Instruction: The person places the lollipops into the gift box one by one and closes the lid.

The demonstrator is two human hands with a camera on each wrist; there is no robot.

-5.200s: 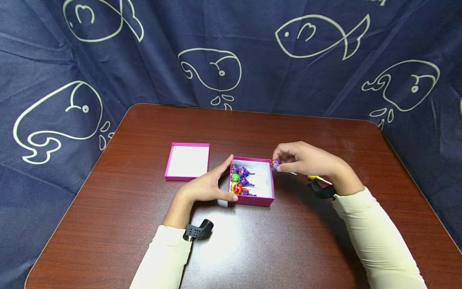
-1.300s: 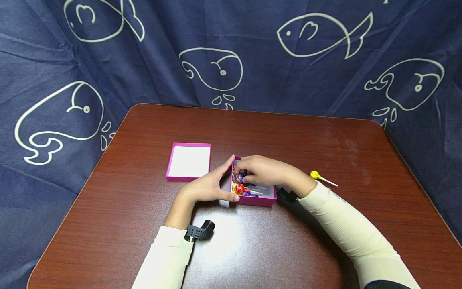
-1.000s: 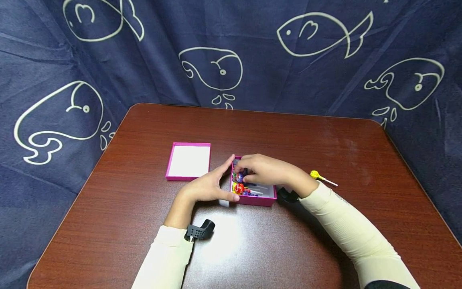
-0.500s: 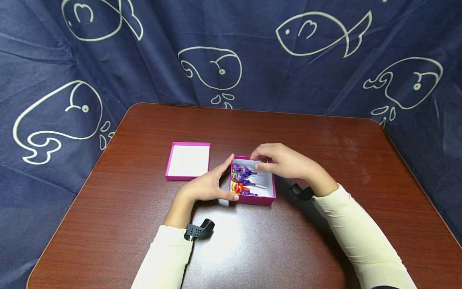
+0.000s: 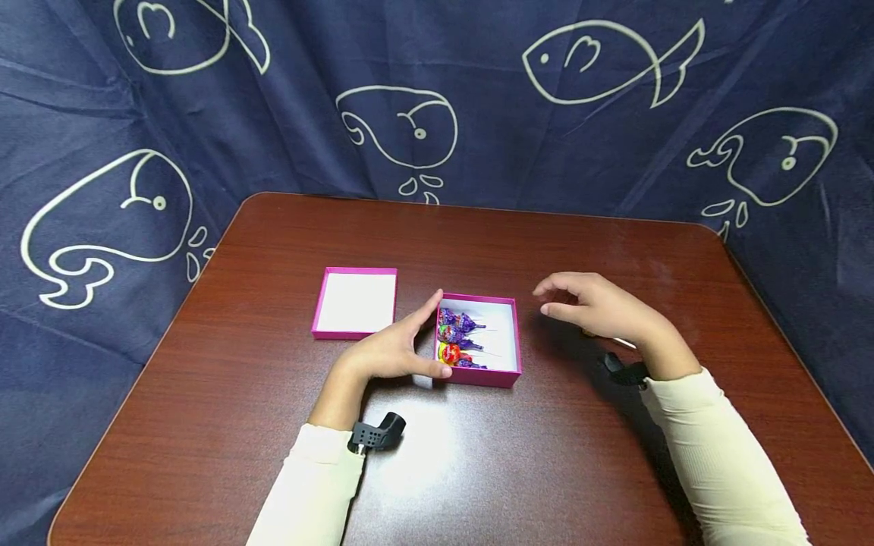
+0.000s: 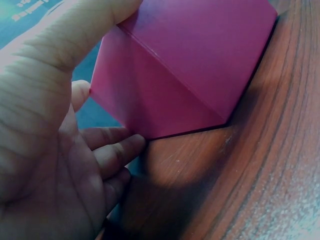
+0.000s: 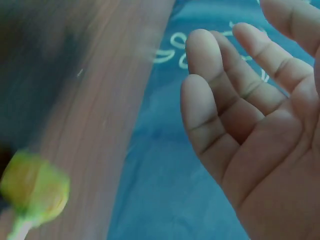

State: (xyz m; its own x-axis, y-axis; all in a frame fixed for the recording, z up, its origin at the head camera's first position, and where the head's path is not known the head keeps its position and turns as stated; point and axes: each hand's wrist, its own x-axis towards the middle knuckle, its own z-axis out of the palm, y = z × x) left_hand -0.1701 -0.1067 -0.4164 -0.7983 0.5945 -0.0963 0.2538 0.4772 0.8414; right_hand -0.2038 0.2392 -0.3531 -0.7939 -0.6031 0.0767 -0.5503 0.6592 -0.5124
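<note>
My left hand (image 5: 389, 356) holds the pink open-topped box (image 5: 505, 334) by its left end, thumb at the front side and index finger at the back corner. In the left wrist view, its fingertips press the pink cardboard wall (image 6: 165, 85). Inside, wrapped lollipops lie along the left, heads left and sticks right: purple ones (image 5: 466, 324) and a red one (image 5: 451, 353) among them. My right hand (image 5: 601, 307) hovers right of the box with nothing in its loosely bent fingers. Below it on the table lies a yellow lollipop (image 7: 37, 187), mostly hidden by the hand in the head view.
A matching pink lid (image 5: 358, 303) with a white inside lies left of the box, behind my left hand. The brown wooden table (image 5: 478, 243) runs back to a dark blue cloth (image 5: 492, 136) with white fish and whale drawings.
My right hand has brought a purple lollipop into the box and let it go there. It has since drawn back right, over the yellow lollipop. The left hand stays on the box.
</note>
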